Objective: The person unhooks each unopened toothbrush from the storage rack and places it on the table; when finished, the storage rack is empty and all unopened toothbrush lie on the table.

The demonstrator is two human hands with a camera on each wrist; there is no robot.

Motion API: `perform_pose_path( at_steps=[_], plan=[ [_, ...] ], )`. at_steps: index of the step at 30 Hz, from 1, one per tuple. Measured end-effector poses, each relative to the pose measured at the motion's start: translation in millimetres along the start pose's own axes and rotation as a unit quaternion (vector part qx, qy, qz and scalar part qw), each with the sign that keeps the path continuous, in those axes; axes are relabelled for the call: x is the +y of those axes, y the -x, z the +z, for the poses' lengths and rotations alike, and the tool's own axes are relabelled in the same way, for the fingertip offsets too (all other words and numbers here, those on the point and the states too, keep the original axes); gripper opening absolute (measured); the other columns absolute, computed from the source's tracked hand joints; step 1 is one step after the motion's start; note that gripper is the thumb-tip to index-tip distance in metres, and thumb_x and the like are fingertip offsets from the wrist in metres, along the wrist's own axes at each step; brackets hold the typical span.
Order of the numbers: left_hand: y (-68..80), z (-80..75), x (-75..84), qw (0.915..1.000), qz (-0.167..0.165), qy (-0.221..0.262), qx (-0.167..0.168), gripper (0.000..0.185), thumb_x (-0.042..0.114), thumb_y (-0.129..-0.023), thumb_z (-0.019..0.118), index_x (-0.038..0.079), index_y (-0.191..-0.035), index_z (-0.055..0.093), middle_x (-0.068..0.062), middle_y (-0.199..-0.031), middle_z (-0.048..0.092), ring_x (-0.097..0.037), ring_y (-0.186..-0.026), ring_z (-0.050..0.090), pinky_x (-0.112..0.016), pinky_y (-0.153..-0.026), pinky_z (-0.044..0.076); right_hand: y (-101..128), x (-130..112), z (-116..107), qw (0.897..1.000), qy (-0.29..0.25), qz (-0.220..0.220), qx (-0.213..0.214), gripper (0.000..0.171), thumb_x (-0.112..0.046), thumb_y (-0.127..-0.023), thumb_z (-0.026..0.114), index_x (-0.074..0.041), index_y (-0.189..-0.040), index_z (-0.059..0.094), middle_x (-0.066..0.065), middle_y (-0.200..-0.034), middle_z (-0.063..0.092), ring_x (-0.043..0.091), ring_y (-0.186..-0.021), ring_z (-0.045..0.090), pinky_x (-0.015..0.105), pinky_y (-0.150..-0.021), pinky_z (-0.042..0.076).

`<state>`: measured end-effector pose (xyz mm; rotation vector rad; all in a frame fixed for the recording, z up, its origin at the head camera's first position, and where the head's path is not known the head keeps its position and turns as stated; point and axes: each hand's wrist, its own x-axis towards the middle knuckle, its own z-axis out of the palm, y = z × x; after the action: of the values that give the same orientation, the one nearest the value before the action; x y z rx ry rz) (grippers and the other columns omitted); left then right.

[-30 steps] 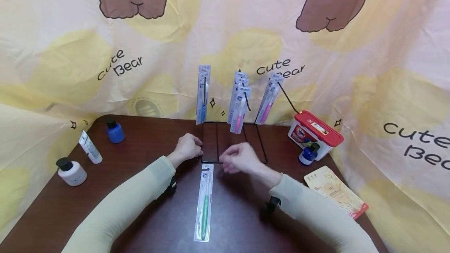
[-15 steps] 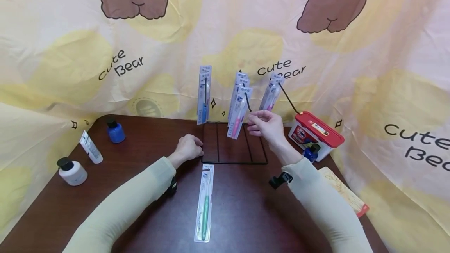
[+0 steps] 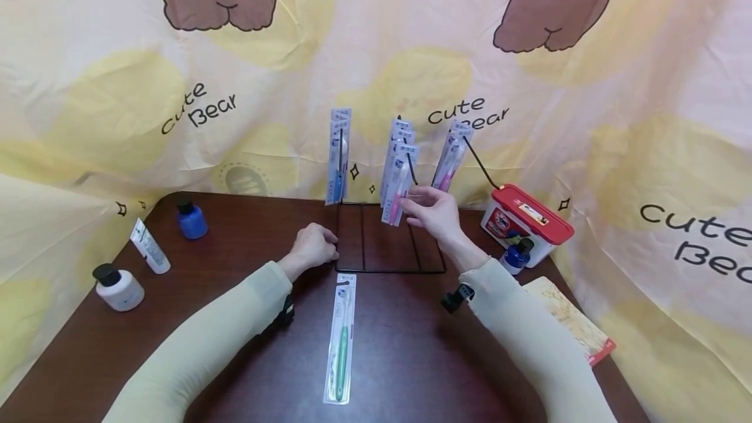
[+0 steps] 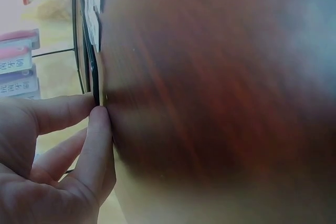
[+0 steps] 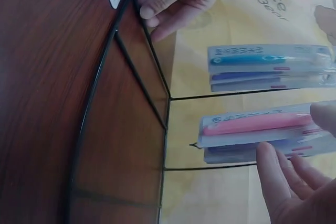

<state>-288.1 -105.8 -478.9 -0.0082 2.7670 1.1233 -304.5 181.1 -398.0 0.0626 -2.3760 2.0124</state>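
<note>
My left hand (image 3: pixel 314 245) pinches the left side of the black wire display rack (image 3: pixel 388 272) between thumb and fingertips; its wire (image 4: pixel 95 77) shows at the fingertips in the left wrist view. My right hand (image 3: pixel 437 214) holds the lower right edge of the front pink toothbrush pack (image 3: pixel 399 178), which hangs on the middle hook. In the right wrist view, the thumb lies over one side of that pack (image 5: pixel 247 124) and the fingers reach the other. Blue toothbrush packs (image 3: pixel 337 165) hang on the left hook, pink ones (image 3: pixel 452 155) on the right.
A green toothbrush pack (image 3: pixel 339 344) lies in front of the rack. At left are a blue bottle (image 3: pixel 192 222), a white tube (image 3: pixel 151 250) and a white bottle (image 3: pixel 120 292). At right are a red-lidded tub (image 3: pixel 529 217), another blue bottle (image 3: pixel 516 257) and a flat pouch (image 3: pixel 572 318).
My right hand has risen from the rack's front edge to the hanging packs, then shifted left onto the front pink pack. That pack swung slightly. My left hand has stayed on the rack.
</note>
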Motion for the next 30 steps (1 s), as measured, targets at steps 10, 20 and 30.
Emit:
perform_pose_path(
  at_steps=[10,20,30],
  plan=[
    [0.8,-0.3,-0.2,1.0,0.002,0.003,-0.004,0.029,0.011,-0.097,0.082,0.007,-0.125,0.085,-0.015,-0.127,0.083,-0.031,-0.115,0.071,-0.047,-0.1,0.063,-9,-8,24,0.988,0.057,-0.136,0.043,0.034,-0.014,-0.096,0.088,0.007,-0.123,0.082,0.024,-0.113,0.086,-0.004,-0.085,0.074,0.015,-0.076,0.058],
    [-10.2,2.2,-11.4,0.9997,0.023,0.004,-0.003,0.028,0.013,-0.095,0.083,0.008,-0.122,0.086,-0.013,-0.125,0.084,-0.03,-0.117,0.071,-0.044,-0.102,0.061,2,-15,19,0.969,0.081,-0.208,0.104,0.019,-0.009,-0.099,0.082,0.007,-0.11,0.084,0.031,-0.105,0.083,-0.01,-0.076,0.069,0.01,-0.072,0.054],
    [-16.4,7.3,-13.5,0.9997,0.022,-0.003,0.008,0.027,0.013,-0.091,0.084,0.009,-0.118,0.087,-0.012,-0.119,0.086,-0.032,-0.112,0.073,-0.045,-0.097,0.063,41,-2,-15,0.992,0.062,-0.111,0.02,0.025,-0.005,-0.102,0.08,0.011,-0.121,0.079,0.019,-0.101,0.085,0.003,-0.075,0.078,0.03,-0.072,0.069]
  ],
)
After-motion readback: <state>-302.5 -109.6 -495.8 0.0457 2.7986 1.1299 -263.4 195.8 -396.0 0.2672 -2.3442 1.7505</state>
